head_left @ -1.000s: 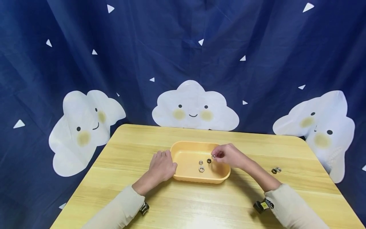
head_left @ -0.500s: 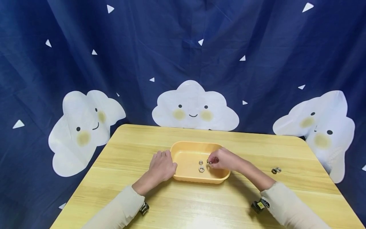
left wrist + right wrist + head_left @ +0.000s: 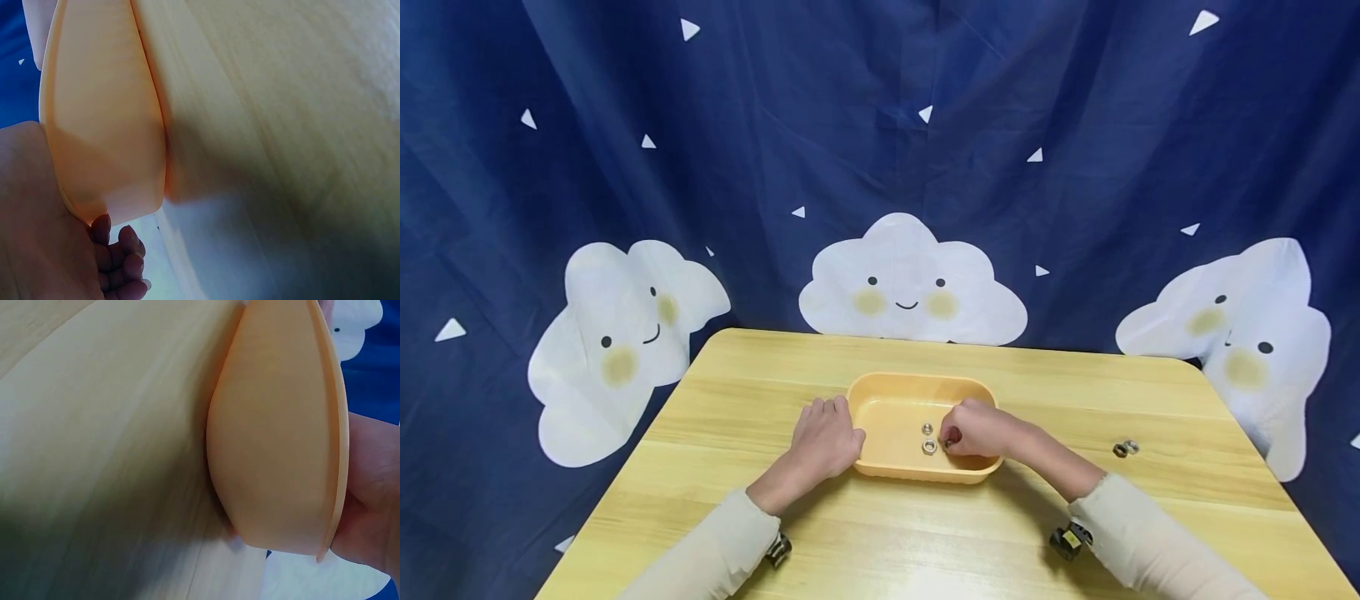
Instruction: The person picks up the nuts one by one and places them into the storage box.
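Behind your table (image 3: 775, 392) hangs a navy curtain (image 3: 880, 125) with smiley clouds on it. Your left hand (image 3: 825, 440) rests against the left end of the orange tray (image 3: 883, 392), fingers lying fairly straight along its rim — holding nothing that I can see. Your right hand (image 3: 979, 432) is down inside the tray at the right side, fingers curled in over the floor; can't tell if they're pinching a nut — it's hidden. Two nuts (image 3: 928, 438) sit on the tray floor just left of those fingertips. Another pair of nuts (image 3: 1124, 448) lies on the table, well off to your right.
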Demonstrator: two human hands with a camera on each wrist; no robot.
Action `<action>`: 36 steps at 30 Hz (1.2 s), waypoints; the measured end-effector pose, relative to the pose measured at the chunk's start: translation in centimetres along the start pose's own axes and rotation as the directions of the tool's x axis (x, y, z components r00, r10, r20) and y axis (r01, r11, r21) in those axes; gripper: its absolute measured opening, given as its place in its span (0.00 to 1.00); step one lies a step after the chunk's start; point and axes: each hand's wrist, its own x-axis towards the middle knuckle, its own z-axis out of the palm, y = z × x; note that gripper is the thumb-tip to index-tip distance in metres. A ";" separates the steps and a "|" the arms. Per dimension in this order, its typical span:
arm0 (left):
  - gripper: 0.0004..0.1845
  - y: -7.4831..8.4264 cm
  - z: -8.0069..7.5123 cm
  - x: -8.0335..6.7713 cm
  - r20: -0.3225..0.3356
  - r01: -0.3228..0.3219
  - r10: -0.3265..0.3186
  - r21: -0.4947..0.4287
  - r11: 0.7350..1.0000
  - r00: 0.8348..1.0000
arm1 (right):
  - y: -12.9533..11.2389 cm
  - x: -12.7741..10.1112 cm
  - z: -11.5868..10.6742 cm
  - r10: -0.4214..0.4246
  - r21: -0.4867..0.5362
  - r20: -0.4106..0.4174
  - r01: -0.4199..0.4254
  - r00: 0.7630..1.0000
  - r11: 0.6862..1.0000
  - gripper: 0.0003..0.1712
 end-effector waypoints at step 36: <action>0.13 0.0 0.1 -0.2 -0.026 -0.016 0.017 0.026 1.000 1.000 | -1.0 0.3 -0.2 0.109 0.020 0.113 -0.112 0.988 0.994 0.08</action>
